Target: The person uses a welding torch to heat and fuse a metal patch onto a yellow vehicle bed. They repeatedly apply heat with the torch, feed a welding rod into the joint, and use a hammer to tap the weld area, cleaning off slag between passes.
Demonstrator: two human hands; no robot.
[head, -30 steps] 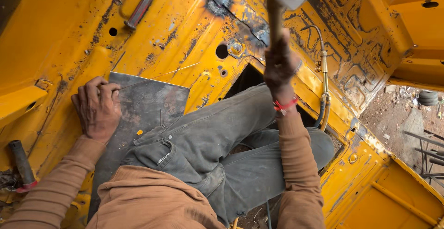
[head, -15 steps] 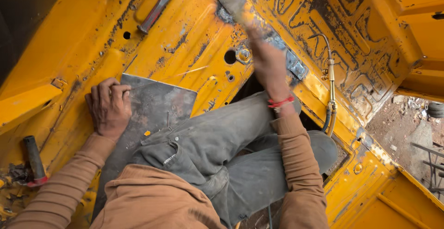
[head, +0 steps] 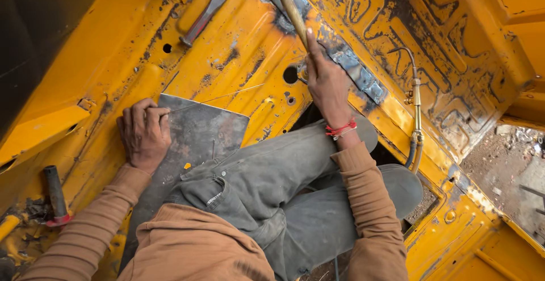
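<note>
The hammer (head: pixel 286 5) is gripped in the right hand (head: pixel 326 85) over the welded strip (head: pixel 352 68). The grey sheet (head: pixel 198 139) is pressed flat by the left hand (head: pixel 145 133). Hammering is judged in progress; an accurate blow is required.

We've got a bright yellow-orange metal floor (head: pixel 113 59) all over, scuffed with black and rusty brown scrapes, worst on the far right where dark looping marks show. The sheet (head: pixel 198 136) under the left hand (head: pixel 145 133) is dull grey steel with darker smudges, and the hammer handle (head: pixel 292 11) in the right hand (head: pixel 326 82) is pale tan wood. We're in grey trousers (head: pixel 272 179) and tan-brown ribbed sleeves (head: pixel 85 238), red thread band (head: pixel 340 129) on the right wrist.
</note>
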